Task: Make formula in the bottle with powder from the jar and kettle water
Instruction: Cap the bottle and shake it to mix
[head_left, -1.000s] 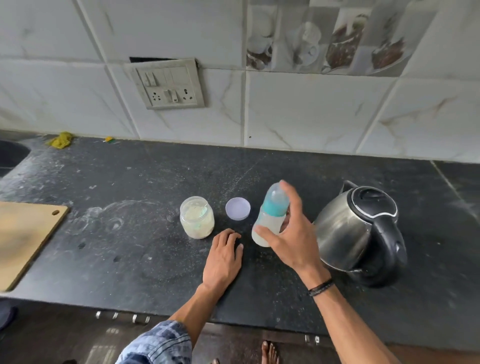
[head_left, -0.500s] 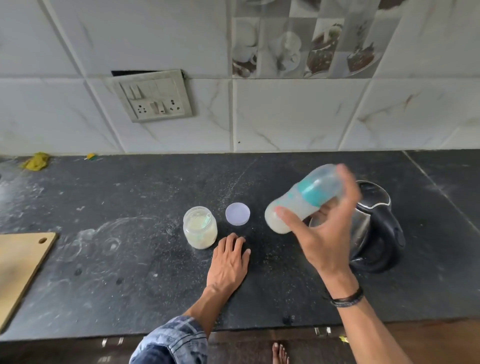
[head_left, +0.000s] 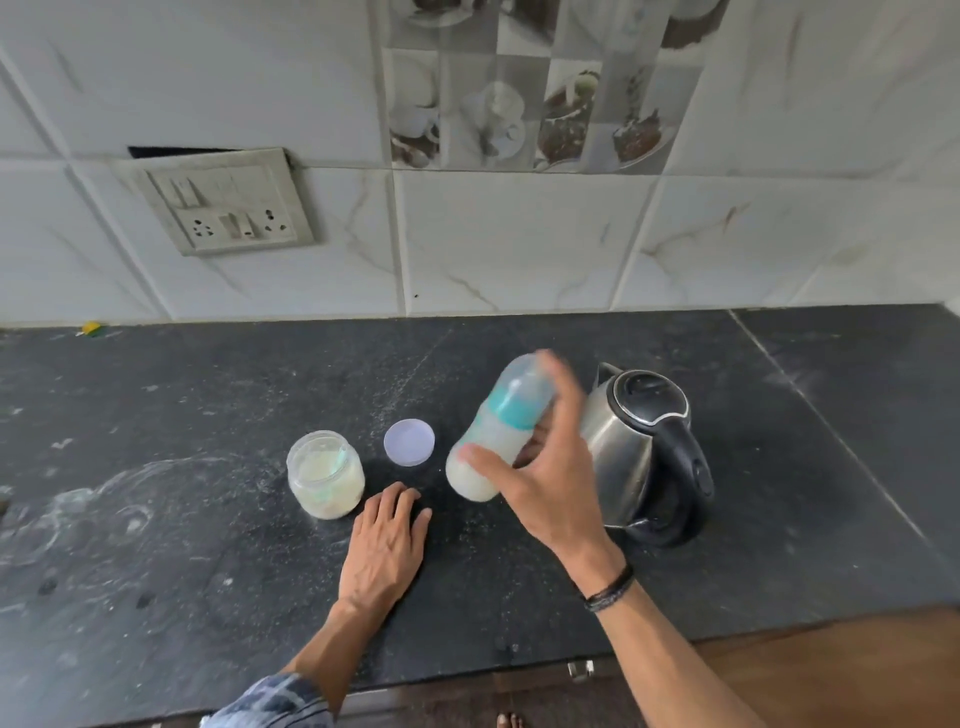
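Observation:
My right hand (head_left: 550, 467) grips a capped baby bottle (head_left: 501, 428) with a teal collar and milky liquid inside, held tilted above the black counter (head_left: 208, 545). Its top is blurred. My left hand (head_left: 384, 545) rests flat on the counter, fingers straight, just in front of the jar. The open clear jar (head_left: 326, 475) of pale powder stands left of the bottle. Its round lid (head_left: 409, 441) lies on the counter between jar and bottle. A steel kettle (head_left: 644, 452) with black lid and handle stands right behind my right hand.
A tiled wall with a switch and socket plate (head_left: 223, 202) rises behind the counter. A small yellow scrap (head_left: 92, 328) lies at the back left. Powder smears mark the counter at left. The counter's front edge runs below my forearms.
My right hand lifted the bottle off the counter, tipped it far to the right, then swung it back nearer upright. My left hand stayed flat on the counter. The camera tilted up.

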